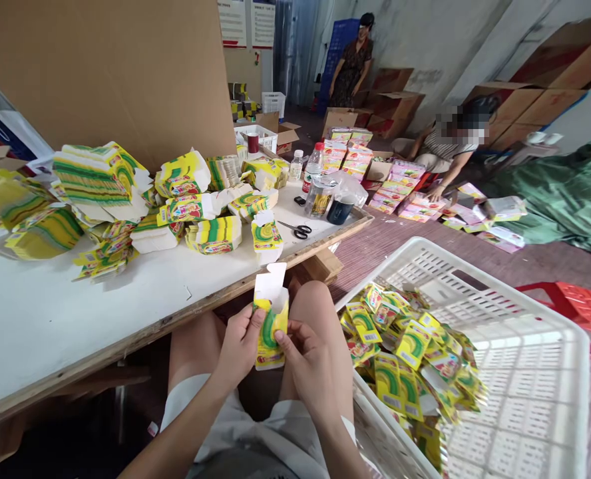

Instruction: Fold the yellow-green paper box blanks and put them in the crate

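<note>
Above my lap I hold a small yellow and green cardboard box (269,326), its white top flaps standing up and open. My left hand (240,342) pinches its left edge between thumb and fingers. On the lower right side, my right hand (305,359) grips the same box with the thumb on its front. Just beyond, a flat carton (266,239) of the same print lies at the table edge. Stacks of flat yellow cartons (214,234) spread across the white table (126,319). To my right, a white plastic crate (520,372) holds many yellow and green boxes (412,342).
Black scissors (300,231), a red-capped bottle (313,166), a clear jar (319,196) and a dark mug (341,208) stand or lie near the table's right end. A red stool (582,306) is beyond the crate. One person (450,146) sits by pink boxes; another (354,63) stands behind.
</note>
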Demonstrator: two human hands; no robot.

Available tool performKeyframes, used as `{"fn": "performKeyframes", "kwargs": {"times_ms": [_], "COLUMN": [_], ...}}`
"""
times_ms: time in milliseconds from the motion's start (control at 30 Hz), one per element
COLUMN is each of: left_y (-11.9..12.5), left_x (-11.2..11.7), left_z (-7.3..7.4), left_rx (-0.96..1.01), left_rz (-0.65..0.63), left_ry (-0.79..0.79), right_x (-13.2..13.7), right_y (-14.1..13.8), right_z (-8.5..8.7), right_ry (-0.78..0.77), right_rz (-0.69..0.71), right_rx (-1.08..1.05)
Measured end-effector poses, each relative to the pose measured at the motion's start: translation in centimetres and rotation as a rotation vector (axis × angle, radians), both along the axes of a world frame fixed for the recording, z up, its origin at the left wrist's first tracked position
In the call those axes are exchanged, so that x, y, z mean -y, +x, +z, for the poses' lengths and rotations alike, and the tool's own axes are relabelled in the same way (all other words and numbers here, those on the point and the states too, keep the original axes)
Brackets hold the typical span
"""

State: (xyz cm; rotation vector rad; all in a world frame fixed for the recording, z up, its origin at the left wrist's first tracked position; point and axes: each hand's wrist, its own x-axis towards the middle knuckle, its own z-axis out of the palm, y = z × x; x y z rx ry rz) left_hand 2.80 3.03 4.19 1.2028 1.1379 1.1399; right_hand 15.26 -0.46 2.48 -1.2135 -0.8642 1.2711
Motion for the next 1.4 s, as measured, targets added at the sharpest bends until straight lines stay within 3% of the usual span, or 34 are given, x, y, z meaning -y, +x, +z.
{"fn": "performKeyframes", "kwargs": {"times_ms": [100,267,500,867,967,1067,1200,1267,1400], "left_y": [0.0,-0.8,-3.0,-3.6,-3.4,-3.4,-3.6,-3.6,-3.2], "left_x": [0.0,0.0,0.9,0.7,0.8,0.8,0.5,0.4,0.5], "left_z": [-0.5,-1.1,-0.5,0.5,0.3,-0.1,-0.6,-0.8,-0.9], "left_rx": [-0.051,0.06,0.059,0.142,0.18,0.238,0.149,0.076,-0.024], "left_rz": [0.012,-0.088,-0.241,-0.447,-0.454,-0.469,-0.446,-0.382,-0.329], "left_ry": [-0.013,-0.062,-0.066,-0.113,-0.168,-0.223,-0.163,-0.13,-0.106], "right_x": [0.1,-0.1,-0.3,-0.4,-0.6,-0.9,-1.4,-1.6,-1.9], "right_y": [0.0,0.5,1.8,3.8,3.4,3.1,3.6,4.1,4.3], "right_z": [-0.4,-1.0,-0.2,1.3,1.5,1.5,1.6,1.6,1.3], "right_ry": [0.004,0.08,0.27,0.259,0.289,0.285,0.276,0.239,0.149], "right_rz": [-0.032,-0.097,0.079,0.29,0.256,0.125,-0.02,0.017,0.269], "right_rx": [0.035,0.233,0.25,0.362,0.367,0.332,0.369,0.352,0.314]}}
